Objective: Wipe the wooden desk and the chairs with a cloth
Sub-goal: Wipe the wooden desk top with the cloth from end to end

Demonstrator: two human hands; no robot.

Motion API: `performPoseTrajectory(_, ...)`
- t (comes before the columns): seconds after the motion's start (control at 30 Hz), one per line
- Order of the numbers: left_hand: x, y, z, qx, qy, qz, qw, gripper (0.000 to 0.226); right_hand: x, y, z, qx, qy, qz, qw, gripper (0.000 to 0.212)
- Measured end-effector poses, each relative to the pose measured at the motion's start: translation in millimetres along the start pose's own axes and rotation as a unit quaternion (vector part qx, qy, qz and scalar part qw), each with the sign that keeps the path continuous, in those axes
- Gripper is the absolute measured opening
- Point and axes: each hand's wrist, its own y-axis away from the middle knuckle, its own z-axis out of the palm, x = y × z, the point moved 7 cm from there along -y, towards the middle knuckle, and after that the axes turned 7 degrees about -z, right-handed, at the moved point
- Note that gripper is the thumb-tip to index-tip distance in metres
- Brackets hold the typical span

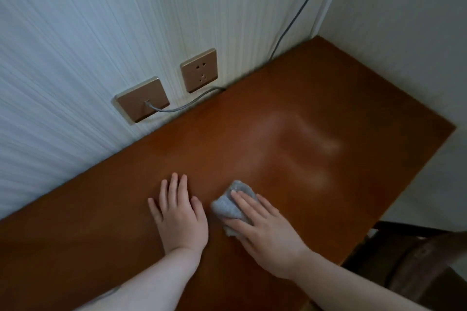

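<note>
Setting: a furnished room of a home or guest lodging; which of the two cannot be told. Indicators: a polished wooden desk (316, 98) fitted into a corner; pale ribbed wallpaper (88, 33); two bronze wall plates, one power socket (199, 70), one data outlet (141, 103) with a grey cable (182, 107); a dark wooden chair (427, 260) beside the desk.

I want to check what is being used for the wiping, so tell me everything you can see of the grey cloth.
The grey cloth is small and bunched, of soft, fuzzy-looking fabric. It lies on the wooden desk near its front edge, beside the left hand, apart from it. The right hand presses it down with straight fingers laid over its right part. Its left and far portions show; the rest is hidden under the hand.
</note>
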Motion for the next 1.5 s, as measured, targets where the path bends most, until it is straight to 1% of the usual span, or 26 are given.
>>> performPoseTrajectory(0.1,2,0,0,0.003,-0.007,0.005,1.000,0.048,42,-4,-3,-0.031,0.016,-0.020,0.999,0.028)
performPoseTrajectory(0.17,2,1,1,0.005,-0.008,0.005,1.000,0.049,65,-36,-11,0.009,-0.008,0.065,0.998,0.037)
performPoseTrajectory(0.27,1,1,0,0.010,-0.011,0.005,1.000,0.055,65,-83,-17,0.072,-0.047,0.251,0.964,0.053)
performPoseTrajectory(0.3,2,1,0,0.012,-0.010,0.006,1.000,0.057,52,-91,-15,0.083,-0.055,0.266,0.959,0.053)
performPoseTrajectory(0.37,3,0,-1,0.017,-0.010,0.011,1.000,0.058,17,-91,-8,0.079,-0.059,0.195,0.976,0.049)
performPoseTrajectory(0.43,3,0,-1,0.017,-0.020,0.011,1.000,0.057,-4,-62,-2,0.042,-0.036,0.059,0.997,0.048)
performPoseTrajectory(0.5,2,0,0,0.010,-0.027,0.008,1.000,0.057,8,-25,1,0.003,-0.023,-0.015,1.000,0.049)
performPoseTrajectory(0.53,2,0,0,0.005,-0.030,0.006,1.000,0.057,29,-9,0,0.001,-0.002,-0.019,1.000,0.048)
performPoseTrajectory(0.6,3,1,2,-0.001,-0.039,0.004,0.999,0.057,83,5,-9,0.015,0.025,0.050,0.998,0.046)
performPoseTrajectory(0.7,4,1,2,-0.005,-0.047,0.004,0.999,0.057,143,-20,-28,0.062,0.011,0.236,0.970,0.048)
performPoseTrajectory(0.77,4,0,2,-0.004,-0.046,0.001,0.999,0.057,149,-56,-35,0.087,-0.007,0.333,0.939,0.049)
performPoseTrajectory(0.8,4,1,2,-0.003,-0.045,0.000,0.999,0.058,139,-73,-33,0.084,-0.025,0.355,0.931,0.050)
performPoseTrajectory(0.83,5,1,2,-0.003,-0.042,0.001,0.999,0.058,123,-86,-30,0.083,-0.037,0.346,0.934,0.051)
performPoseTrajectory(0.87,6,1,1,0.000,-0.040,0.003,0.999,0.058,101,-95,-26,0.091,-0.039,0.305,0.947,0.051)
performPoseTrajectory(0.93,6,1,0,0.001,-0.044,0.006,0.999,0.058,47,-89,-15,0.084,-0.038,0.185,0.978,0.050)
performPoseTrajectory(1.0,4,1,1,-0.001,-0.051,0.006,0.999,0.058,9,-55,-4,0.041,-0.034,0.054,0.997,0.048)
performPoseTrajectory(1.07,3,1,0,-0.002,-0.051,0.004,0.999,0.058,12,-20,1,-0.005,-0.039,-0.034,0.999,0.047)
performPoseTrajectory(1.1,4,1,1,-0.004,-0.050,0.003,0.999,0.058,30,-9,0,-0.009,-0.027,-0.048,0.998,0.047)
performPoseTrajectory(1.13,5,1,1,-0.006,-0.051,0.002,0.999,0.058,52,-2,-4,-0.001,-0.007,-0.036,0.999,0.046)
performPoseTrajectory(1.17,5,2,1,-0.008,-0.052,0.003,0.999,0.058,77,-1,-9,0.010,0.001,0.008,1.000,0.046)
performPoseTrajectory(1.23,5,1,1,-0.010,-0.054,0.006,0.999,0.058,121,-15,-22,0.039,-0.019,0.153,0.987,0.048)
performPoseTrajectory(1.3,5,1,2,-0.013,-0.052,0.004,0.999,0.056,138,-40,-34,0.093,-0.042,0.308,0.946,0.048)
performPoseTrajectory(1.37,4,1,2,-0.013,-0.046,-0.003,0.999,0.053,124,-66,-31,0.100,-0.083,0.398,0.908,0.050)
performPoseTrajectory(1.4,4,1,1,-0.012,-0.045,-0.006,0.999,0.053,107,-76,-27,0.104,-0.090,0.385,0.913,0.050)
performPoseTrajectory(1.43,5,1,1,-0.009,-0.043,-0.006,0.999,0.054,85,-81,-24,0.113,-0.084,0.335,0.932,0.049)
performPoseTrajectory(1.5,5,0,0,-0.006,-0.043,-0.004,0.999,0.057,45,-69,-16,0.087,-0.070,0.198,0.974,0.047)
